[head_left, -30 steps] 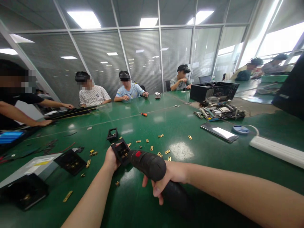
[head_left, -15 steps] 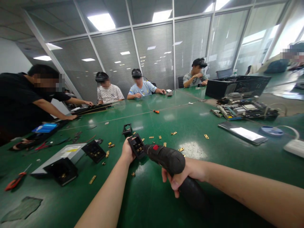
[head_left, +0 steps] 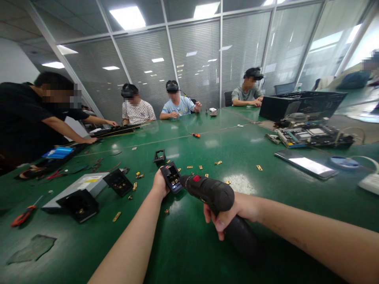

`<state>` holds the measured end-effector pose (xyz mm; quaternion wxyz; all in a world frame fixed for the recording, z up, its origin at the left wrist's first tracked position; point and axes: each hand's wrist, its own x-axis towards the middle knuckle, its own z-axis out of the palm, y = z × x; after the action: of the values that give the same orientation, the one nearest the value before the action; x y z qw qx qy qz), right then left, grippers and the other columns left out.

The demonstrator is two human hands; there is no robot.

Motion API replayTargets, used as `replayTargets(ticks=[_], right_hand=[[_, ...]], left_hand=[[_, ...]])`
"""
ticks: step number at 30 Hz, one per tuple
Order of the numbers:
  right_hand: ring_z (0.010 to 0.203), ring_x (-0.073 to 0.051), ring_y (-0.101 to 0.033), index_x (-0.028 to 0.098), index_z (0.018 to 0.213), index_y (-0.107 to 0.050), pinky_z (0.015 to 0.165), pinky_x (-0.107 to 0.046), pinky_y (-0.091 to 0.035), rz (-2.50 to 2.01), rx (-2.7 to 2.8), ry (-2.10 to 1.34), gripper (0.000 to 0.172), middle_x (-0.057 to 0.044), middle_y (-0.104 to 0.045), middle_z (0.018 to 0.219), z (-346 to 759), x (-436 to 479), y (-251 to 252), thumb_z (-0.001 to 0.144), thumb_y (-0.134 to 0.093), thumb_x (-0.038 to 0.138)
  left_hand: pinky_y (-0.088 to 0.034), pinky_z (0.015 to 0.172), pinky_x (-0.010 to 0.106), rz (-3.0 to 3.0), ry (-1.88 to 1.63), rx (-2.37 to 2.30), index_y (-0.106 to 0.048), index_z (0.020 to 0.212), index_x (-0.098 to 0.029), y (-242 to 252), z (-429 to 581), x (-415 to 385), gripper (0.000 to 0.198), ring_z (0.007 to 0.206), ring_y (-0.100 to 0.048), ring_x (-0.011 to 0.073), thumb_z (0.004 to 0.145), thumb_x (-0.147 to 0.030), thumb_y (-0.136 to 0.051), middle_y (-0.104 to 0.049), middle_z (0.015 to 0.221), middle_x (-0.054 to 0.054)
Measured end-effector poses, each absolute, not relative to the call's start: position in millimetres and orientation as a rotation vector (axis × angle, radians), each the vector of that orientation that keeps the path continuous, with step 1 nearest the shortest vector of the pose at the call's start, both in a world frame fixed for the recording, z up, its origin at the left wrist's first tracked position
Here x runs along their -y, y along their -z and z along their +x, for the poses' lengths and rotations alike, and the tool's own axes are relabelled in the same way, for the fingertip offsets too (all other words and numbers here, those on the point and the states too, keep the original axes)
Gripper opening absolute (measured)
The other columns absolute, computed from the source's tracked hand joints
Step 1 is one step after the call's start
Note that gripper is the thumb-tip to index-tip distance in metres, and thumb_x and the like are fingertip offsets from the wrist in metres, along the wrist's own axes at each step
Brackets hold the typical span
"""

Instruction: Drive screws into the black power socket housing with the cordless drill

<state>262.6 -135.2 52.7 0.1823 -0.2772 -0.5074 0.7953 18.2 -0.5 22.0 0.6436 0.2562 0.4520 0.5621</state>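
My left hand (head_left: pixel 160 184) is closed around the far side of a small black plastic housing (head_left: pixel 169 172) with brass terminals inside, its open face turned toward me. In my right hand (head_left: pixel 222 221) is a black cordless drill (head_left: pixel 211 192) with a red switch, its fingers wrapped round the handle. The drill's nose points left at the housing, right beside its lower edge; whether the bit touches it I cannot tell. Several brass plates (head_left: pixel 218 162) lie beyond the drill. More black housings (head_left: pixel 118 182) with brass parts rest to the left, and an open black frame (head_left: pixel 159 156) stands behind.
Left are a silver metal box (head_left: pixel 71 192), an orange screwdriver (head_left: pixel 25 215) and a glassy shard (head_left: pixel 32 249). Right are a phone (head_left: pixel 304 163), circuit boards (head_left: pixel 315 135) and a black computer case (head_left: pixel 300 104). Several people sit or lean around the green table (head_left: pixel 183 256).
The housing has tilted slightly, showing more of its brass terminals, and the drill's nose sits a little apart from it. Across the table, one person has lowered a hand from the face.
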Motion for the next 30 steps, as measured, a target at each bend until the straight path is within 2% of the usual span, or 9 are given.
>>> replayTargets(ticks=[12, 19, 27, 30], right_hand=[[0.054, -0.017, -0.068, 0.010, 0.084, -0.068, 0.055, -0.025, -0.050, -0.761, 1.417, -2.247, 0.035, -0.001, -0.068, 0.062, 263.7, 135.8, -53.5, 0.053, -0.082, 0.016], [0.055, -0.017, -0.069, 0.010, 0.083, -0.068, 0.054, -0.023, -0.051, -0.771, 1.420, -2.239, 0.034, -0.001, -0.069, 0.061, 264.5, 135.6, -54.0, 0.053, -0.083, 0.017], [0.052, -0.017, -0.068, 0.011, 0.082, -0.067, 0.054, -0.026, -0.051, -0.754, 1.434, -2.217, 0.034, -0.001, -0.069, 0.059, 263.5, 135.7, -51.7, 0.052, -0.083, 0.018], [0.052, -0.016, -0.067, 0.011, 0.081, -0.067, 0.054, -0.025, -0.051, -0.761, 1.442, -2.211, 0.035, 0.000, -0.068, 0.059, 262.6, 135.6, -52.5, 0.051, -0.084, 0.019]], left_hand=[[-0.054, 0.056, 0.036, 0.598, -1.263, -1.024, -0.065, 0.089, -0.010, -21.0, 18.5, -0.9, 0.030, 0.058, -0.066, 0.0239, 0.083, -0.033, -0.046, -0.069, 0.069, 0.012], [-0.054, 0.058, 0.036, 0.571, -1.272, -1.037, -0.065, 0.092, -0.011, -24.8, 21.4, 2.2, 0.030, 0.059, -0.066, 0.0232, 0.083, -0.033, -0.046, -0.068, 0.068, 0.010], [-0.054, 0.054, 0.034, 0.587, -1.257, -1.059, -0.064, 0.086, -0.012, -26.6, 22.4, 3.9, 0.029, 0.056, -0.065, 0.0223, 0.082, -0.034, -0.047, -0.067, 0.066, 0.009], [-0.054, 0.054, 0.035, 0.569, -1.259, -1.054, -0.065, 0.091, -0.012, -26.3, 21.8, 3.4, 0.029, 0.056, -0.065, 0.0226, 0.080, -0.034, -0.049, -0.067, 0.066, 0.008]])
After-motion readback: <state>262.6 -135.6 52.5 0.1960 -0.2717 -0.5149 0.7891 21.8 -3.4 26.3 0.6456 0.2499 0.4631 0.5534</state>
